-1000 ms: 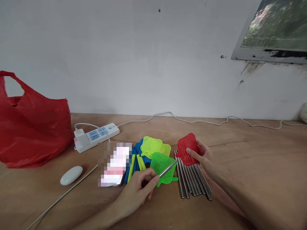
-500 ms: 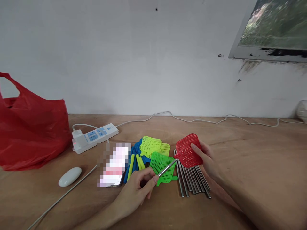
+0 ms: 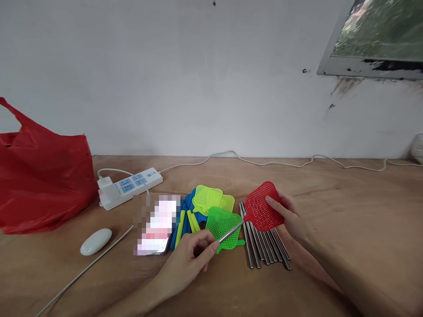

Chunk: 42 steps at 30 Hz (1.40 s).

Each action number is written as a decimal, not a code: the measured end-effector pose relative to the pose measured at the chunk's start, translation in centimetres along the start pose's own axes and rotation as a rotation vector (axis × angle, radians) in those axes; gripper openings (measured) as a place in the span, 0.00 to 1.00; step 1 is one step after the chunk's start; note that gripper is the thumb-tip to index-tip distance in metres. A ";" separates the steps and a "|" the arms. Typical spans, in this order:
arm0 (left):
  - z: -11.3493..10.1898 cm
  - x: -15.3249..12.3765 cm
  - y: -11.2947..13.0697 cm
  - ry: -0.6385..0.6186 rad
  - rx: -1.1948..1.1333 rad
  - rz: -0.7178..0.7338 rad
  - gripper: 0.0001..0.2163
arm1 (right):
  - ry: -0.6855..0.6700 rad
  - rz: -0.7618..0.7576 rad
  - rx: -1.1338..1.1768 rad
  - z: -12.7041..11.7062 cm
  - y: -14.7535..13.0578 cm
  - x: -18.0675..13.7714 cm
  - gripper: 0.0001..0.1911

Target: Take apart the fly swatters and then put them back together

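A bag (image 3: 46, 180) sits beside a power strip (image 3: 131, 189).

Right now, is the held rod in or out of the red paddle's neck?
Cannot tell: the rod in the left hand meets the neck of the red paddle, but detail there is too small.

Left hand (image 3: 190, 257) pinches with curled fingers (image 3: 201, 235); right hand (image 3: 290, 213) grips, thumb (image 3: 275, 204) foremost, other fingers apparently behind.

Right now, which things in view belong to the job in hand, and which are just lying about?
In the job:
red swatter head, in the right hand
metal rod, in the left hand
probably also: loose metal rods, green swatter head, yellow swatter heads, blue swatter parts

Apparently just lying about:
red bag
power strip
phone
white oval thing, perhaps a mouse
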<state>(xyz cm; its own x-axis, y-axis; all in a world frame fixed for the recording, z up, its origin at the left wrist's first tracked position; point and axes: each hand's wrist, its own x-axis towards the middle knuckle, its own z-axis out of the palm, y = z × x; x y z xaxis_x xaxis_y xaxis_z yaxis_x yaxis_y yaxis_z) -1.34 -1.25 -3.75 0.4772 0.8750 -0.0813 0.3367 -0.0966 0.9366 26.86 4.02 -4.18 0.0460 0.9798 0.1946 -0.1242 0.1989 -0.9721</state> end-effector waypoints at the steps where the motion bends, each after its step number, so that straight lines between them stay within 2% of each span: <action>1: 0.0 0.0 0.0 0.003 0.011 0.003 0.17 | -0.001 -0.002 -0.005 -0.1 -0.1 0.0 0.15; 17: 0.0 0.1 0.3 0.004 0.079 0.011 0.16 | -0.034 -0.012 -0.082 -0.6 -1.3 -0.1 0.16; 34: -0.1 0.1 0.0 0.002 0.137 0.032 0.18 | -0.090 0.049 -0.095 -0.4 0.0 -0.2 0.17; 42: -0.1 -0.1 -0.2 -0.017 0.151 0.054 0.19 | -0.214 0.136 -0.018 -1.1 -0.4 -0.1 0.16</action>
<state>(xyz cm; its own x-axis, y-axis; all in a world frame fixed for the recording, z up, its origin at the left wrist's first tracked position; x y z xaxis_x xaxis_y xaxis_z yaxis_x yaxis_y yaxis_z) -1.55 -1.22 -3.88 0.5110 0.8587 -0.0390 0.4279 -0.2147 0.8779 27.98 3.79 -3.95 -0.1811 0.9800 0.0830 -0.0972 0.0661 -0.9931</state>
